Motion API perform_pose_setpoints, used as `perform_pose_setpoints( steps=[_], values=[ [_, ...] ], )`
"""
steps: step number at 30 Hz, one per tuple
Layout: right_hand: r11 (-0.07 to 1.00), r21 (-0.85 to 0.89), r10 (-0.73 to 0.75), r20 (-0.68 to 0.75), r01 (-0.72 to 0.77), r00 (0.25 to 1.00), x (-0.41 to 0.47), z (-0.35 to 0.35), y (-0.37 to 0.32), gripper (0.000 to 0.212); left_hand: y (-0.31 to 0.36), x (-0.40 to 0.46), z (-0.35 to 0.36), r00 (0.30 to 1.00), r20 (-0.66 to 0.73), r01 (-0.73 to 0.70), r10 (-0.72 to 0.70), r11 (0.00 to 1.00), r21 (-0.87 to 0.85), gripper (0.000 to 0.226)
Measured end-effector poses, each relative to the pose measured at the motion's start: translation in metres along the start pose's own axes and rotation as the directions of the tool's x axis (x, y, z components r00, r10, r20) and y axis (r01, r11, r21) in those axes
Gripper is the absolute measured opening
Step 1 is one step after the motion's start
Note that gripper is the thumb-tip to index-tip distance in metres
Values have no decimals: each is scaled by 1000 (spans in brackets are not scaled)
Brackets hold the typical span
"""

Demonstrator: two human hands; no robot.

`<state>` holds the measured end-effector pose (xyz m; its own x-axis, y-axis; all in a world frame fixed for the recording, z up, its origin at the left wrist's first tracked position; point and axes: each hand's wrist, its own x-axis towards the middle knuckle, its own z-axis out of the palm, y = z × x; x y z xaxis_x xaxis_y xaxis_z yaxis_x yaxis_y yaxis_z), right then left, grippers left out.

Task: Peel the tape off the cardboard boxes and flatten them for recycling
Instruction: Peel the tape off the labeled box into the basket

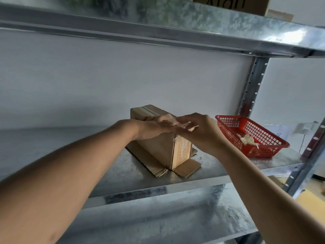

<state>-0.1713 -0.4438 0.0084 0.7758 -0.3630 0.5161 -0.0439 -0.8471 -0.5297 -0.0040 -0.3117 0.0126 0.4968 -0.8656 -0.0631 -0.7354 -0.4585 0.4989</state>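
A small brown cardboard box (163, 148) stands upright on the metal shelf (105, 166), its bottom flaps splayed flat around it. Clear tape (182, 147) runs down its near end and along the top. My left hand (154, 126) lies flat on the box's top, fingers straight, pressing it down. My right hand (195, 128) is at the top near corner and pinches a lifted end of the tape between fingertips and thumb.
A red plastic basket (253, 136) sits to the right on the same shelf, with a crumpled wad of peeled tape (248, 140) inside. The shelf's upright post (253, 85) rises behind it. Another cardboard box (232, 5) rests on the shelf above.
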Motion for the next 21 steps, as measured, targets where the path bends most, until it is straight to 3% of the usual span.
perform_pose_setpoints(
  steps=[2, 6, 9, 11, 16, 18, 21],
  values=[
    [988, -130, -82, 6, 82, 997, -3, 1, -1, 21, 1, -1, -1, 1000, 9, -5, 5, 1000, -8, 49],
    [956, -216, -202, 1, 198, 979, -9, 3, -6, 9, 3, -6, -2, 1000, 13, 25, -25, 999, -29, 78],
    [950, -263, -174, -6, 167, 985, -12, 7, -9, 14, 10, -14, -2, 1000, 12, 4, -3, 995, -95, 37],
    [956, -256, -146, 9, 143, 989, -15, 8, -11, 18, 10, -15, -1, 999, 25, -29, 32, 996, -90, 43],
    [989, -119, -78, 90, 88, 993, -16, 2, -15, 10, 12, -16, -1, 1000, 11, -1, 1, 997, -80, 43],
    [994, -102, -48, -22, 46, 999, -12, 1, -15, 3, 17, -18, -1, 1000, 6, 0, 1, 996, -88, 44],
    [994, 103, 45, -154, -29, 987, -11, -2, -13, 20, 18, -20, 1, 999, -9, 30, -31, 997, -75, 40]
  ],
)
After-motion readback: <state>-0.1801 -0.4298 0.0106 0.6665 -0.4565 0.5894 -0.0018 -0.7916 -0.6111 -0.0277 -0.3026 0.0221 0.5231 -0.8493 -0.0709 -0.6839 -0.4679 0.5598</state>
